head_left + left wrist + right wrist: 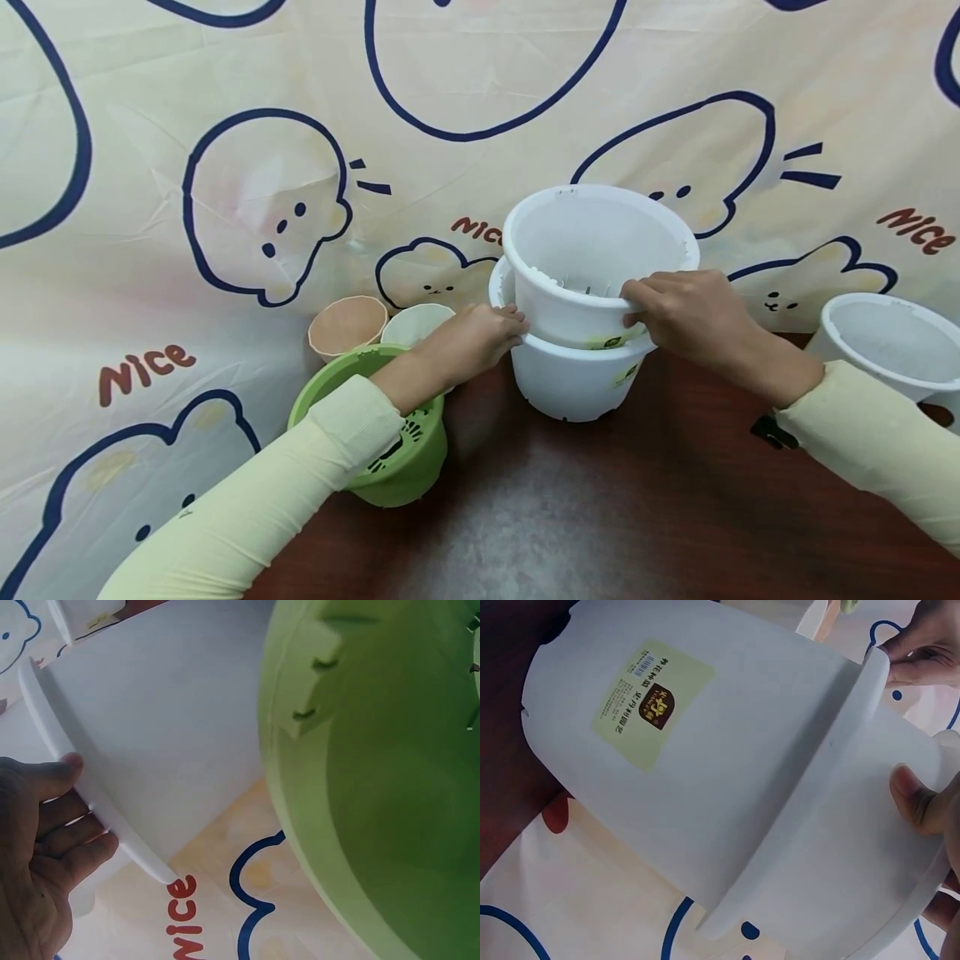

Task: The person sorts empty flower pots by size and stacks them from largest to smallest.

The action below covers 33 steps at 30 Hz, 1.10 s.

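Observation:
Two white plastic flower pots are partly nested: the upper pot (558,312) sits inside the lower pot (570,387), tilted and raised well above its rim. My left hand (480,333) pinches the lower pot's rim on its left side; the left wrist view shows the thumb and fingers around that rim (112,817). On the other side, my right hand (690,321) grips the upper pot's rim, thumb outside, as the right wrist view shows. A yellow-green label (652,705) is stuck on the lower pot's wall. Slots show in the upper pot's floor.
A green pot (405,475) with cut-out holes stands under my left forearm. Behind it are an orange pot (348,325) and a pale pot (420,323). At the far right is another white pot (892,342). A printed cloth (262,75) backs the dark wooden table (525,517).

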### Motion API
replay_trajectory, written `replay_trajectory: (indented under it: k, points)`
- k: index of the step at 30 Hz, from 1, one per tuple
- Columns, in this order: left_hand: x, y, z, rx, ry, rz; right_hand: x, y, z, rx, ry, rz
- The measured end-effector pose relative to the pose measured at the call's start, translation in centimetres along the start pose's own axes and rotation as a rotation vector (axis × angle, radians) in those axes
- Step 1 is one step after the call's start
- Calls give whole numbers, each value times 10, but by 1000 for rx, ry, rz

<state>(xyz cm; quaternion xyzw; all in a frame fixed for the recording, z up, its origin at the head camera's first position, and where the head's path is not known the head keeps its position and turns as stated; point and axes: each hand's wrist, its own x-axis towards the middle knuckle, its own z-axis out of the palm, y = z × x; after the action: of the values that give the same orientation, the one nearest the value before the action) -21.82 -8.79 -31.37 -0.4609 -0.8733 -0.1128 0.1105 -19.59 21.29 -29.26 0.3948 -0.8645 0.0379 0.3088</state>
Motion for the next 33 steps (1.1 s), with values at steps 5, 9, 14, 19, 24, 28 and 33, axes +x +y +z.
replay_trajectory:
  k: [5, 9, 14, 19, 24, 28, 33]
  points:
    - [0, 0, 0, 11, 4, 13, -2, -1, 3, 8, -4, 3]
    - [0, -1, 0, 12, 0, 11, -2, -2, 5, 13, -7, 1]
    - [0, -1, 0, 5, -1, 8, -2, -3, 6, 15, -23, 7]
    - [0, -1, 0, -14, -1, 3, -2, -4, 7, 27, -38, 18]
    - [-1, -1, 0, -34, 3, 2, -2, -4, 10, 37, -48, 23]
    - [-1, -2, 2, -30, 6, 4, -2, -5, 12, 35, -62, 27]
    - [-1, -3, 2, -32, 2, 1, -2, -4, 14, 37, -77, 37]
